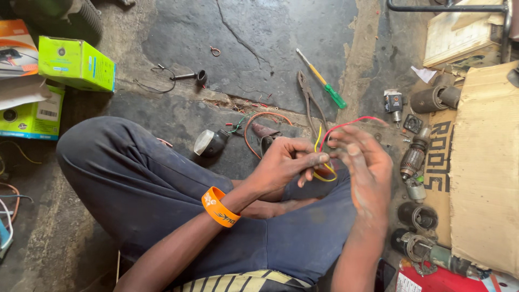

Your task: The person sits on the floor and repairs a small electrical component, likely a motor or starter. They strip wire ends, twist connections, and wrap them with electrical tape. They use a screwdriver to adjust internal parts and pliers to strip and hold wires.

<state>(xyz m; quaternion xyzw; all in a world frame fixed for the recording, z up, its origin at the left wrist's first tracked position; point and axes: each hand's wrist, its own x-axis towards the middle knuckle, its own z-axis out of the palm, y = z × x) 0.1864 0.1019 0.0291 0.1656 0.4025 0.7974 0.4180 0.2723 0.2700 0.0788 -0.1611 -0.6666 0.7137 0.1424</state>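
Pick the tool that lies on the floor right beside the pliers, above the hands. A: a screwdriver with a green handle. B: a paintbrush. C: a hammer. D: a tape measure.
A: a screwdriver with a green handle lies slanted on the concrete floor just right of the pliers, above the left hand and right hand, which work on yellow and red wires.

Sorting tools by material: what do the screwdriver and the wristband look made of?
Screwdriver: translucent green and yellow handle, likely plastic; thin pale shaft, probably bare metal. Wristband on the left wrist: smooth, matte orange band with a slightly curled edge, which suggests silicone or rubber, though the view leaves it open.
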